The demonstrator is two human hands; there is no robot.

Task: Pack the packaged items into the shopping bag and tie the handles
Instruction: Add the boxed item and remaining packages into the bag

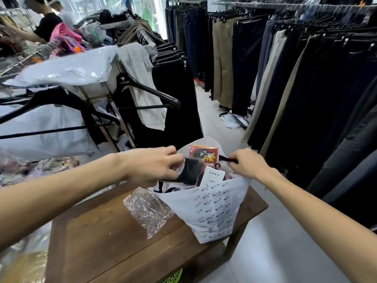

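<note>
Your white plastic shopping bag printed with rows of dark lettering [214,209] stands on the brown wooden worktop [106,237], mouth open upward. Your left hand [155,166] pinches the bag's left rim, fingers curled in a closed grip. Your right hand [246,163] pinches the right rim in the same manner. Inside the mouth sit the packaged items: a red-carded clear packet [203,153], a dark folded garment [190,172] and a white tag reading OWEN [213,176]. A crumpled clear plastic wrapper [148,209] lies on the worktop, touching the bag's left side. Racks of hanging dark trousers [306,78] line the aisle at right.
</note>
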